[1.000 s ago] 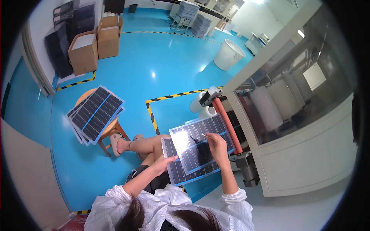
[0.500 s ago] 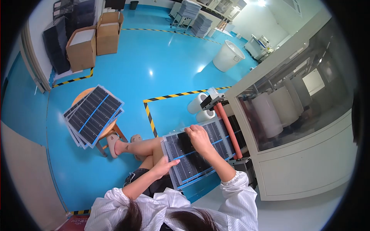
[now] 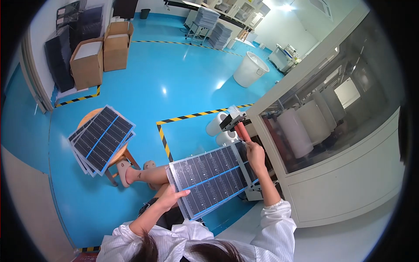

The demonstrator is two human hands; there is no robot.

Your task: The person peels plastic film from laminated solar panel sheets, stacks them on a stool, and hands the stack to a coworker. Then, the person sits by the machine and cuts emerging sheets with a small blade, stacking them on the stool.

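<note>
Dark gridded panels (image 3: 209, 177) with blue stripes lie across my lap and reach toward the machine's red roller (image 3: 242, 132). My left hand (image 3: 171, 196) grips their near left edge, thumb on top. My right hand (image 3: 254, 153) is closed at the panels' far right end, beside the roller; what its fingers hold, if anything, is too small to make out. Another stack of similar panels (image 3: 102, 137) rests, slightly fanned, on a wooden stool (image 3: 90, 117) to the left.
The large white machine (image 3: 340, 187) with a window stands on the right. White rolls (image 3: 214, 125) sit on the floor by it. Farther back are a white bin (image 3: 250, 70), cardboard boxes (image 3: 87, 65) and grey stacks (image 3: 219, 36). Yellow-black tape (image 3: 196, 114) marks the floor.
My right hand has moved from above the panels to their right end by the roller. The upper sheet seen tilted and shining earlier now lies flat. My left hand still holds the left edge.
</note>
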